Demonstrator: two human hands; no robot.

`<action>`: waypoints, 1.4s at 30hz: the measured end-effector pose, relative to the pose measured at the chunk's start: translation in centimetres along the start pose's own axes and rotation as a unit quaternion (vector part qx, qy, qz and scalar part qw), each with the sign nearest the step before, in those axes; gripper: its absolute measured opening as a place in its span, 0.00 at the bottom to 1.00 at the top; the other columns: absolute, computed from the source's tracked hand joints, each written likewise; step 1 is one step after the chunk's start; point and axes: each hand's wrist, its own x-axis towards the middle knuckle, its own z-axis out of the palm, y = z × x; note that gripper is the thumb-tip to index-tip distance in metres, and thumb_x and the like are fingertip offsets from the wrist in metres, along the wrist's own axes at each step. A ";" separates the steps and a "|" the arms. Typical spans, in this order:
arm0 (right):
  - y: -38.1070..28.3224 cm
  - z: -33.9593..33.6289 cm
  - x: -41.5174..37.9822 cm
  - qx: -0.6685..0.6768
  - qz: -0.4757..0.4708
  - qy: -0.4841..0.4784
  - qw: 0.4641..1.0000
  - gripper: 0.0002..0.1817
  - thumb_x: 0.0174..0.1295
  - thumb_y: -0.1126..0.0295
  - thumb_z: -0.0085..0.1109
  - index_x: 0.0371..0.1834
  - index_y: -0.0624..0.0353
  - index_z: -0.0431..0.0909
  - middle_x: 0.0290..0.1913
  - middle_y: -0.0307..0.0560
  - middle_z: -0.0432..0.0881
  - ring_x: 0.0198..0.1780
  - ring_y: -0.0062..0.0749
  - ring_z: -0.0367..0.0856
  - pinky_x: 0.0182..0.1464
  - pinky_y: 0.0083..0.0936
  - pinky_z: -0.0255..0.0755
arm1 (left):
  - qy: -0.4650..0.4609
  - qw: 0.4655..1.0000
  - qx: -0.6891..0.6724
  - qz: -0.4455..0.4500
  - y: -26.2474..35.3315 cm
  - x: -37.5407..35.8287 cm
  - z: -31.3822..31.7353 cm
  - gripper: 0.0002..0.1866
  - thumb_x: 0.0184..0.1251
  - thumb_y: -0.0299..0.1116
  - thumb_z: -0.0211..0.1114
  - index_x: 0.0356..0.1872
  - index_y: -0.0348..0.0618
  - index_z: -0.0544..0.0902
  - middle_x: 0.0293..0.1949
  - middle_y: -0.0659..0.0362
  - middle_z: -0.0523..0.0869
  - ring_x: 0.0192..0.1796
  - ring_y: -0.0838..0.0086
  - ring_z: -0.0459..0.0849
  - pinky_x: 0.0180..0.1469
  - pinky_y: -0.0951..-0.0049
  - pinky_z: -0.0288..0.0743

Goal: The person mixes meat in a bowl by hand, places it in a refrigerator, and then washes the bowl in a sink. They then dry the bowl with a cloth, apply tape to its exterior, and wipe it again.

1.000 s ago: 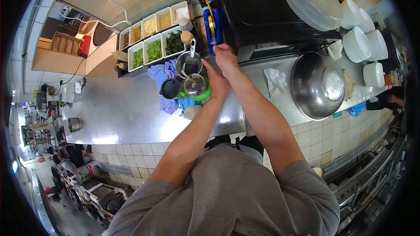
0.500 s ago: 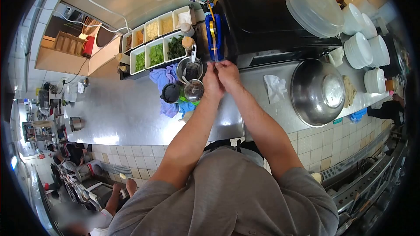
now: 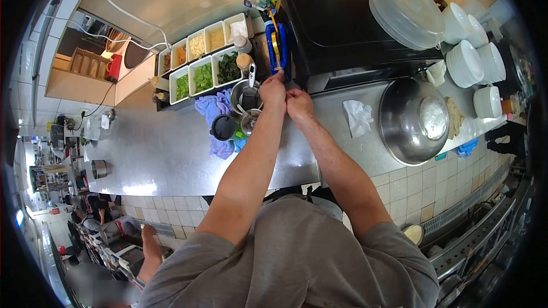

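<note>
A blue tape dispenser point(image 3: 285, 51) with a yellow roll of tape point(image 3: 276, 43) stands against the black appliance. My left hand point(image 3: 273, 91) is at its near end, one fingertip reaching up to the dispenser's front and the other fingers curled. Whatever these fingers pinch is too small to tell. Just right of it and slightly lower, my right hand point(image 3: 299, 104) is closed, its fingertips pressed together near my left wrist; anything between them is hidden. Beside my left hand are a metal pot point(image 3: 236, 96) with a black-and-white handled utensil point(image 3: 252, 77) and a small container point(image 3: 250, 122).
White tubs of chopped greens point(image 3: 202, 76) and other ingredients stand back left. A black-lidded cup point(image 3: 222, 128) sits by purple cloths point(image 3: 214, 104). At right are a large metal bowl point(image 3: 414, 122), crumpled white paper point(image 3: 358, 118) and stacked white bowls point(image 3: 463, 66). Another person's arm point(image 3: 150, 254) shows lower left.
My hands, together at the dispenser's end before, have parted slightly. The left reaches up to the dispenser; the right has drawn back towards me. The other person's arm has shifted.
</note>
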 end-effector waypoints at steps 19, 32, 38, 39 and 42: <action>3.7 -0.9 1.4 -0.094 -0.039 0.018 0.995 0.09 0.62 0.73 0.59 0.40 0.63 0.86 0.37 0.53 0.90 0.40 0.38 0.88 0.44 0.33 0.78 | 0.144 0.890 0.399 0.168 -2.9 1.2 0.0 0.06 0.62 0.29 0.70 0.31 0.37 0.85 0.30 0.56 0.89 0.32 0.69 0.85 0.39 0.65 0.79; 6.8 -14.7 -9.7 -0.004 -0.061 0.020 0.998 0.07 0.63 0.73 0.63 0.40 0.62 0.86 0.33 0.47 0.86 0.35 0.28 0.82 0.41 0.27 0.77 | -0.147 0.965 -0.026 -0.215 -4.4 -12.9 0.5 0.08 0.69 0.29 0.70 0.45 0.45 0.80 0.31 0.63 0.82 0.30 0.77 0.80 0.33 0.74 0.75; 4.8 -27.7 -17.9 -0.049 -0.081 0.096 0.991 0.06 0.67 0.73 0.63 0.40 0.65 0.85 0.34 0.43 0.86 0.37 0.26 0.82 0.43 0.25 0.77 | -0.329 0.913 0.077 -0.227 -7.6 -21.2 6.1 0.11 0.70 0.31 0.71 0.49 0.44 0.81 0.40 0.63 0.86 0.39 0.79 0.82 0.39 0.76 0.75; 4.7 -29.9 -18.8 -0.121 -0.104 0.118 0.980 0.07 0.69 0.72 0.63 0.42 0.65 0.84 0.36 0.40 0.86 0.39 0.24 0.82 0.45 0.23 0.77 | -0.331 0.912 0.080 -0.228 -8.5 -22.5 7.6 0.11 0.70 0.31 0.71 0.49 0.44 0.81 0.40 0.63 0.86 0.39 0.79 0.82 0.39 0.76 0.75; 5.1 -35.6 -19.9 -0.051 -0.107 0.173 0.978 0.08 0.66 0.70 0.65 0.38 0.65 0.85 0.34 0.47 0.86 0.37 0.28 0.82 0.42 0.28 0.77 | -0.385 0.898 0.062 -0.205 -10.5 -26.7 12.2 0.11 0.70 0.31 0.70 0.50 0.43 0.82 0.40 0.63 0.86 0.40 0.79 0.81 0.42 0.76 0.73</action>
